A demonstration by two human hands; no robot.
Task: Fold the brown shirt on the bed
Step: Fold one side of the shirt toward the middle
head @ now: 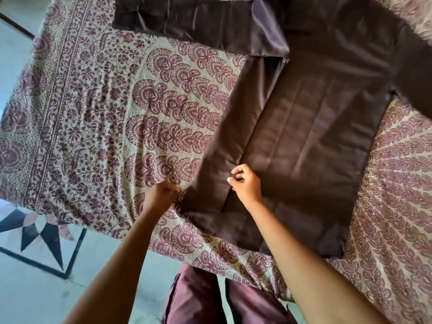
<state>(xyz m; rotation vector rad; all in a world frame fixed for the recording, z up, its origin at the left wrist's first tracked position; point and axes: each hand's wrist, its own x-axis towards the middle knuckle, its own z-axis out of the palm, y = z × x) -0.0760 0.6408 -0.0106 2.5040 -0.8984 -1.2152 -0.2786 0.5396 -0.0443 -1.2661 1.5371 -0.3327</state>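
Observation:
The brown shirt (311, 127) lies flat on the bed (98, 108), hem toward me. Its left side panel is folded inward as a long strip (229, 127). One sleeve (187, 17) stretches out to the left at the top, and the other sleeve (418, 66) runs off to the right. My left hand (163, 191) is closed on the shirt's lower left corner at the hem. Pinching the edge of the folded strip near the hem is my right hand (246, 184), resting on the cloth.
A cream bedsheet with maroon paisley print covers the bed. The bed's near edge runs diagonally in front of my legs (210, 298). A pale tiled floor (37, 288) with a black star inlay lies at the lower left.

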